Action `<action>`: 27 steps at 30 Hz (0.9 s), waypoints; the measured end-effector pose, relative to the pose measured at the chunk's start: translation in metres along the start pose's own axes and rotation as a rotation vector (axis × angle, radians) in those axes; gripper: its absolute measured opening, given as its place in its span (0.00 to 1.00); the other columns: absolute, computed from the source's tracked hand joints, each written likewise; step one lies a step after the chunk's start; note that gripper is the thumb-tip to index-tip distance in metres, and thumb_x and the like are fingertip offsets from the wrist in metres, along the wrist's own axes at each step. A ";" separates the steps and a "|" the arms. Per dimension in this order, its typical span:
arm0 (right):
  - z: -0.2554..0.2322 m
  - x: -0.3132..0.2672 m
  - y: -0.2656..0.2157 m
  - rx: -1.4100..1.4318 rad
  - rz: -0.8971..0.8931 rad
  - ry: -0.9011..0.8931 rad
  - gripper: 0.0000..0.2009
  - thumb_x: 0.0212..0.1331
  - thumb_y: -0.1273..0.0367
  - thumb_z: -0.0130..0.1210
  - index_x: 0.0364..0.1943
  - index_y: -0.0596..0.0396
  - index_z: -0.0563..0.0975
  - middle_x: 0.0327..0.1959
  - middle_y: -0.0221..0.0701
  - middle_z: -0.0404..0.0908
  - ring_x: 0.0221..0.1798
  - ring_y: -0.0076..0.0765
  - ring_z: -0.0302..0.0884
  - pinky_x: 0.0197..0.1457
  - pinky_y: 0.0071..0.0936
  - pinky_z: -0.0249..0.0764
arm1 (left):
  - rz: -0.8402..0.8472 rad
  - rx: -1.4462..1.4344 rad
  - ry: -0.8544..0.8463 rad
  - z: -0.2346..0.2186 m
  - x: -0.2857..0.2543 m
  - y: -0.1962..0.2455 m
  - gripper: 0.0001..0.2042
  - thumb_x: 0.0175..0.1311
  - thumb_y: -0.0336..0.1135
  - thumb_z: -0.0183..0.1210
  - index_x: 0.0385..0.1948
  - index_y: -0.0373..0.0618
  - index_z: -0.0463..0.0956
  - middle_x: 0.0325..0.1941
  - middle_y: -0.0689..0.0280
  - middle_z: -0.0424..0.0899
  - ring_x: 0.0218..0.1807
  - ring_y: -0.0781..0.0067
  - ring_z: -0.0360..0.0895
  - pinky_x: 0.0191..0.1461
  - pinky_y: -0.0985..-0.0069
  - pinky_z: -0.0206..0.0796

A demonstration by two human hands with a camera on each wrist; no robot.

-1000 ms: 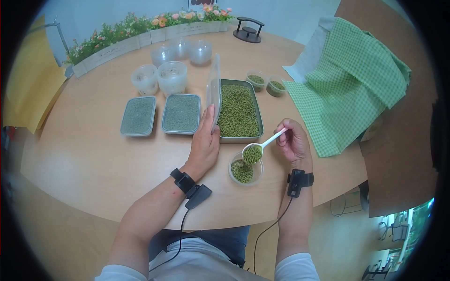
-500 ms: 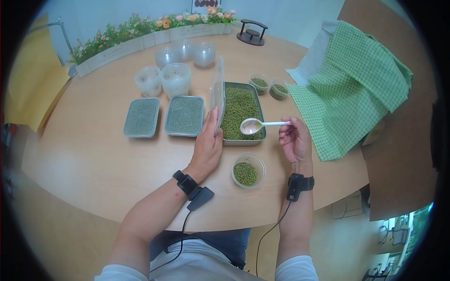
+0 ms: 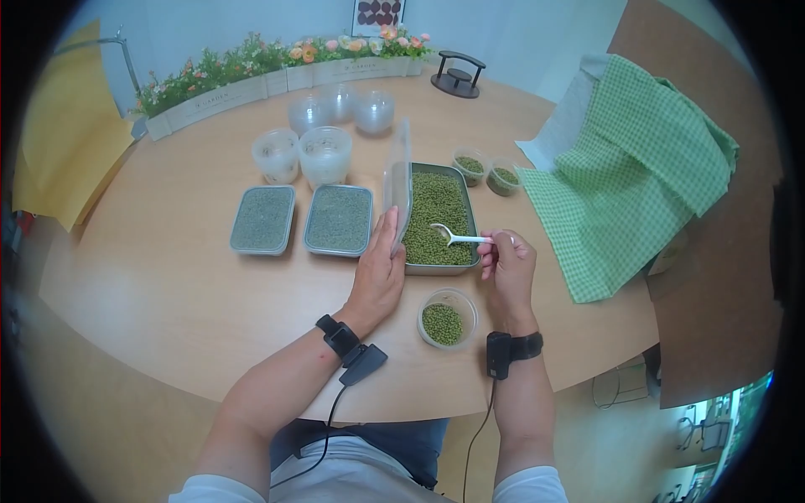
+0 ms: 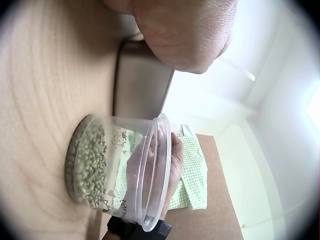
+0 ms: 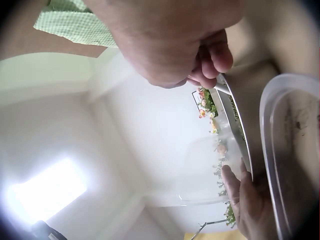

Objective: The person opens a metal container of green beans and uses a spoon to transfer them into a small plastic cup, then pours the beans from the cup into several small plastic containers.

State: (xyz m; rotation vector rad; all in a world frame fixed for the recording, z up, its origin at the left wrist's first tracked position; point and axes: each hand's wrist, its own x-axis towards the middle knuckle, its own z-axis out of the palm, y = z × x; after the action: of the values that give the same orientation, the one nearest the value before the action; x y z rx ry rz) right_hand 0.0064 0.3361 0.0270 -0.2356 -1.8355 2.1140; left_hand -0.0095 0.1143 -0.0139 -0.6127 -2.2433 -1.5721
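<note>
My right hand (image 3: 510, 272) grips the handle of a white spoon (image 3: 468, 240), whose bowl dips into the green mung beans (image 3: 440, 205) filling a rectangular metal box (image 3: 444, 270). At the box's left side, my left hand (image 3: 376, 281) holds a clear plastic lid (image 3: 398, 180) on edge, fingers along its left face and thumb at its near corner. Closer to me, a round clear plastic cup (image 3: 467, 331) stands with mung beans in its bottom part. The left wrist view shows this cup (image 4: 135, 170) from the side, printed with small drawings.
Two lidded boxes (image 3: 262, 220) of greyish-green contents sit left. Behind them stand clear cups (image 3: 325, 159) and round clear containers (image 3: 374, 113). Two small bean cups (image 3: 503, 178) are behind the box, a green checked cloth (image 3: 620, 184) at right. Flower planters (image 3: 218, 105) line the back.
The spoon, first tipped with beans over the cup, was emptied, then moved over the box, and its bowl is now down in the beans. My left hand stays at the lid.
</note>
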 end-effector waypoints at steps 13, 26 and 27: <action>-0.016 0.010 0.001 0.291 0.113 0.139 0.11 0.71 0.67 0.52 0.38 0.63 0.79 0.23 0.31 0.80 0.18 0.19 0.73 0.17 0.17 0.71 | -0.022 -0.042 -0.006 -0.001 0.000 0.006 0.27 0.76 0.26 0.44 0.74 0.29 0.51 0.77 0.41 0.59 0.80 0.47 0.54 0.81 0.65 0.44; -0.019 0.011 0.001 0.337 0.127 0.141 0.12 0.72 0.66 0.52 0.38 0.62 0.79 0.24 0.29 0.79 0.20 0.19 0.73 0.19 0.18 0.72 | 0.005 -0.014 -0.007 -0.002 0.001 0.006 0.29 0.72 0.21 0.46 0.75 0.33 0.50 0.78 0.42 0.58 0.79 0.47 0.56 0.80 0.66 0.50; -0.019 0.011 0.001 0.348 0.133 0.141 0.12 0.72 0.66 0.51 0.38 0.62 0.79 0.24 0.29 0.79 0.20 0.20 0.73 0.19 0.18 0.72 | -0.001 -0.020 -0.009 -0.002 0.001 0.006 0.29 0.72 0.21 0.46 0.75 0.33 0.50 0.77 0.42 0.58 0.79 0.47 0.56 0.80 0.66 0.49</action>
State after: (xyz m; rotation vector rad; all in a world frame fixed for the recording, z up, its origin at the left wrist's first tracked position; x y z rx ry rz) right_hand 0.0028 0.3573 0.0242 -0.4166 -1.3801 2.3948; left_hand -0.0074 0.1145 -0.0080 -0.6257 -2.2378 -1.5969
